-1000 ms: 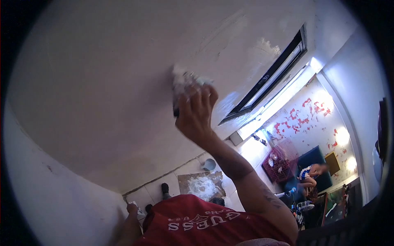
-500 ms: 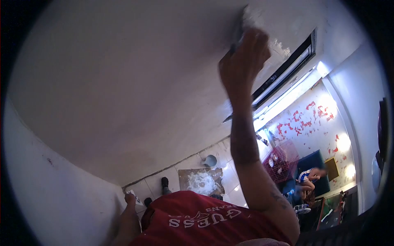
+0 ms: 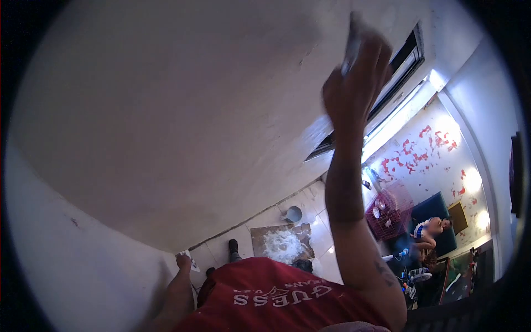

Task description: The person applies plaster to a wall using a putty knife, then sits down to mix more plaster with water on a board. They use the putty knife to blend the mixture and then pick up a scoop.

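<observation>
High on the grey-white wall (image 3: 193,110), my right hand (image 3: 362,77) is closed around a putty knife (image 3: 353,44) whose flat blade is smeared by motion. The blade is close over the wall surface, left of the dark window frame (image 3: 409,52); its handle is hidden in my fist. Low at the left, my left hand (image 3: 182,262) grips a flat white piece (image 3: 193,262) with dark marks, close to the wall corner. Its exact kind is too small to make out.
On the tiled floor lies a board (image 3: 265,240) bearing white powdery material (image 3: 283,244), beside a grey dipper (image 3: 293,214). A pink wire crate (image 3: 387,213) stands at right. Farther right, a person (image 3: 430,229) is by a dark green seat (image 3: 442,207).
My right hand has swept rightward with the putty knife, toward the window frame. The white wet patch formerly beside the blade no longer shows. The whole view has shifted slightly.
</observation>
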A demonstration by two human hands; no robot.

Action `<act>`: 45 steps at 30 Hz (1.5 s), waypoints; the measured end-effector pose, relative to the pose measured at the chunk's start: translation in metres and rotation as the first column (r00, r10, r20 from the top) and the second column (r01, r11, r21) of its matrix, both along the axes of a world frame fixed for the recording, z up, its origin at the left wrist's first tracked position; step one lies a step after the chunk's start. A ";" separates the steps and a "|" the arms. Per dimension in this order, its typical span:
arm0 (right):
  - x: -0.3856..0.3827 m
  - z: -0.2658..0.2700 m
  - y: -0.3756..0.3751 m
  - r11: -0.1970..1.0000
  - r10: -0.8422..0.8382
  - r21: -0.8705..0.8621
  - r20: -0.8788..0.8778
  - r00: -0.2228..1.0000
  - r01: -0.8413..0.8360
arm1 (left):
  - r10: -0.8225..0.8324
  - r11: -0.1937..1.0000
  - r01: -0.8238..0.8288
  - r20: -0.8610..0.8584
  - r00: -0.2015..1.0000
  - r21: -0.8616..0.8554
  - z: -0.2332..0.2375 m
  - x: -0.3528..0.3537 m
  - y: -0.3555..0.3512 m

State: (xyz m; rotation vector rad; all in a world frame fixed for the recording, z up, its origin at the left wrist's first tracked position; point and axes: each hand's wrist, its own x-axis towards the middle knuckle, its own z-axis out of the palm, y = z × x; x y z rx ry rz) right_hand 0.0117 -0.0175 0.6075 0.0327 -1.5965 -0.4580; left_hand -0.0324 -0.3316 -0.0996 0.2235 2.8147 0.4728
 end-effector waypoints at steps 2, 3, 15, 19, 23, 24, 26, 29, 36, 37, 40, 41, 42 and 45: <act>-0.012 0.032 0.018 0.993 -0.054 0.107 0.096 0.994 0.044 | 0.045 0.998 -0.051 0.172 0.984 0.032 -0.004 -0.001 -0.005; -0.016 0.030 0.015 0.993 -0.094 0.073 0.082 0.992 0.088 | -0.157 0.983 0.165 0.095 0.983 -0.079 -0.009 -0.002 -0.009; -0.032 -0.123 -0.079 0.984 0.133 -0.148 0.274 0.952 -0.095 | -0.241 0.947 0.267 0.151 0.959 -0.180 0.008 0.010 -0.027; 0.004 -0.114 -0.072 0.968 0.192 -0.223 0.360 0.913 -0.116 | -0.123 0.991 0.125 0.040 0.992 -0.047 0.014 -0.005 -0.011; 0.001 -0.020 -0.007 0.967 0.178 -0.182 -0.014 0.984 -0.178 | -0.220 0.971 0.218 -0.003 0.976 -0.094 0.014 -0.007 0.005; -0.003 0.005 0.002 0.986 0.105 -0.128 -0.037 0.994 -0.108 | -0.237 0.965 0.238 0.024 0.971 -0.110 0.017 -0.003 0.004; -0.016 0.021 0.014 0.990 0.009 -0.138 -0.008 1.000 -0.010 | -0.266 0.951 0.274 0.075 0.961 -0.146 0.020 0.002 -0.002; -0.042 0.011 0.009 0.991 -0.094 -0.100 -0.011 0.995 0.093 | 0.033 0.997 -0.027 0.073 0.997 -0.071 0.004 0.017 -0.008; -0.046 -0.118 -0.085 0.977 0.212 -0.005 0.204 0.956 -0.215 | -0.283 0.933 0.323 0.231 0.931 -0.158 0.010 0.019 -0.018; -0.032 -0.123 -0.091 0.971 0.237 -0.096 0.342 0.909 -0.217 | -0.275 0.947 0.300 0.195 0.942 -0.113 0.008 0.017 -0.014; 0.002 -0.096 -0.084 0.988 0.137 -0.119 0.362 0.922 -0.100 | -0.203 0.975 0.208 0.069 0.977 -0.081 0.006 0.001 -0.004; 0.008 -0.075 -0.073 0.996 0.035 -0.087 0.244 0.969 -0.015 | -0.172 0.981 0.174 0.032 0.985 -0.084 0.003 0.003 0.004; 0.008 -0.049 -0.059 0.995 -0.068 -0.064 0.124 0.990 0.077 | -0.143 0.986 0.142 -0.003 0.990 -0.083 0.006 0.005 0.013; -0.007 0.027 -0.018 0.996 -0.069 -0.062 -0.039 0.997 0.067 | -0.005 0.997 -0.008 0.171 0.985 0.073 0.008 0.010 0.015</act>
